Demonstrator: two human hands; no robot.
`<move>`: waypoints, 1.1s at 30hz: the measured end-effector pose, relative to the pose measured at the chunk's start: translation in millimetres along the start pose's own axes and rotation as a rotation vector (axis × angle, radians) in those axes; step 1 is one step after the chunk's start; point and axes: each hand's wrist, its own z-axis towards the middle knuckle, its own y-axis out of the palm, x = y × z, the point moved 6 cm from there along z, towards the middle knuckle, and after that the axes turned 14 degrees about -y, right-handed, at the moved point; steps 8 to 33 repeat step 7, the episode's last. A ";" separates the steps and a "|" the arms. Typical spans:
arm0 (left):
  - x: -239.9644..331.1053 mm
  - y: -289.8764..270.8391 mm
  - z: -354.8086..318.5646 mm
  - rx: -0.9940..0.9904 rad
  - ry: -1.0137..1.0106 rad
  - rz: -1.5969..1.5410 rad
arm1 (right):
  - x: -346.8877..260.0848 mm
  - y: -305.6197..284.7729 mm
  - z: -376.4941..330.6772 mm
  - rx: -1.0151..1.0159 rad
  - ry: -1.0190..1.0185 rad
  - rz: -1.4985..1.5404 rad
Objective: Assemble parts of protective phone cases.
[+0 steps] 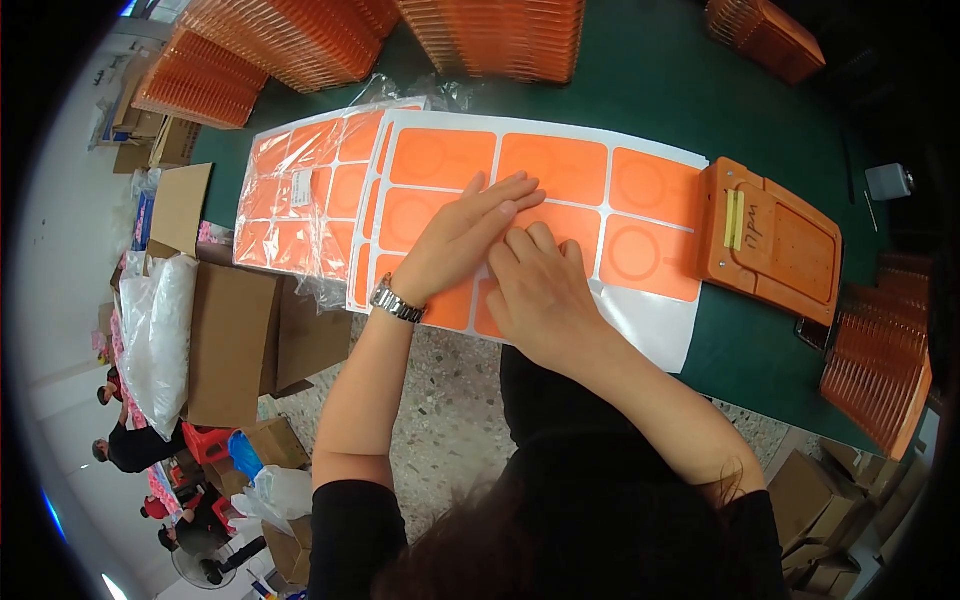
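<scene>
A white backing sheet (655,330) carrying several orange rectangular stickers (560,165) lies on the green table (650,70), its near end hanging over the table edge. My left hand (465,235), with a metal watch on the wrist, lies flat on the sheet, fingers stretched over a middle sticker. My right hand (540,290) rests just beside it, fingers curled onto the sheet at a sticker's edge; whether it pinches a sticker is hidden. An orange plastic tray (770,240) with a strip of yellow tape sits at the sheet's right end.
A plastic bag of more orange sticker sheets (300,195) lies left of the sheet. Stacks of orange trays (500,35) line the table's far side and right edge (880,365). Cardboard boxes (235,340) and a white bag (160,335) stand on the floor at left, people beyond.
</scene>
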 end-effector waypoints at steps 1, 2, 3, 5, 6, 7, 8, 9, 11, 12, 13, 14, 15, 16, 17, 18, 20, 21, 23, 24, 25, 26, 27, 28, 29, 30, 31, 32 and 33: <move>0.7 -0.2 0.2 -0.007 -0.007 -0.017 | 0.9 2.7 0.4 -0.048 0.008 -0.008; 0.4 0.0 0.1 -0.015 -0.013 -0.035 | 3.8 2.9 -0.4 -0.050 0.007 -0.006; -1.1 0.3 -0.1 -0.013 -0.016 -0.037 | 7.4 4.0 -2.6 -0.059 -0.020 0.069; 0.9 1.1 -0.7 0.001 0.031 0.016 | 13.9 2.9 -9.9 -0.071 -0.051 0.143; 1.2 0.8 -1.5 0.000 0.037 0.048 | 14.8 -0.2 -15.2 -0.008 -0.087 0.246; 2.6 0.4 -1.2 -0.004 0.048 0.080 | 15.6 -4.8 -21.6 0.058 -0.119 0.345; 2.6 0.4 -1.2 -0.004 0.048 0.080 | 15.6 -4.8 -21.6 0.058 -0.119 0.345; 2.6 0.4 -1.2 -0.004 0.048 0.080 | 15.6 -4.8 -21.6 0.058 -0.119 0.345; 2.6 0.4 -1.2 -0.004 0.048 0.080 | 15.6 -4.8 -21.6 0.058 -0.119 0.345; 2.6 0.4 -1.2 -0.004 0.048 0.080 | 15.6 -4.8 -21.6 0.058 -0.119 0.345; 2.6 0.4 -1.2 -0.004 0.048 0.080 | 15.6 -4.8 -21.6 0.058 -0.119 0.345; 2.6 0.4 -1.2 -0.004 0.048 0.080 | 15.6 -4.8 -21.6 0.058 -0.119 0.345; 2.6 0.4 -1.2 -0.004 0.048 0.080 | 15.6 -4.8 -21.6 0.058 -0.119 0.345; 2.6 0.4 -1.2 -0.004 0.048 0.080 | 15.6 -4.8 -21.6 0.058 -0.119 0.345; 2.6 0.4 -1.2 -0.004 0.048 0.080 | 15.6 -4.8 -21.6 0.058 -0.119 0.345; 2.6 0.4 -1.2 -0.004 0.048 0.080 | 15.6 -4.8 -21.6 0.058 -0.119 0.345; 2.6 0.4 -1.2 -0.004 0.048 0.080 | 15.6 -4.8 -21.6 0.058 -0.119 0.345; 2.6 0.4 -1.2 -0.004 0.048 0.080 | 15.6 -4.8 -21.6 0.058 -0.119 0.345; 2.6 0.4 -1.2 -0.004 0.048 0.080 | 15.6 -4.8 -21.6 0.058 -0.119 0.345; 2.6 0.4 -1.2 -0.004 0.048 0.080 | 15.6 -4.8 -21.6 0.058 -0.119 0.345; 2.6 0.4 -1.2 -0.004 0.048 0.080 | 15.6 -4.8 -21.6 0.058 -0.119 0.345; 2.6 0.4 -1.2 -0.004 0.048 0.080 | 15.6 -4.8 -21.6 0.058 -0.119 0.345; 2.6 0.4 -1.2 -0.004 0.048 0.080 | 15.6 -4.8 -21.6 0.058 -0.119 0.345; 2.6 0.4 -1.2 -0.004 0.048 0.080 | 15.6 -4.8 -21.6 0.058 -0.119 0.345; 2.6 0.4 -1.2 -0.004 0.048 0.080 | 15.6 -4.8 -21.6 0.058 -0.119 0.345; 2.6 0.4 -1.2 -0.004 0.048 0.080 | 15.6 -4.8 -21.6 0.058 -0.119 0.345; 2.6 0.4 -1.2 -0.004 0.048 0.080 | 15.6 -4.8 -21.6 0.058 -0.119 0.345; 2.6 0.4 -1.2 -0.004 0.048 0.080 | 15.6 -4.8 -21.6 0.058 -0.119 0.345; 2.6 0.4 -1.2 -0.004 0.048 0.080 | 15.6 -4.8 -21.6 0.058 -0.119 0.345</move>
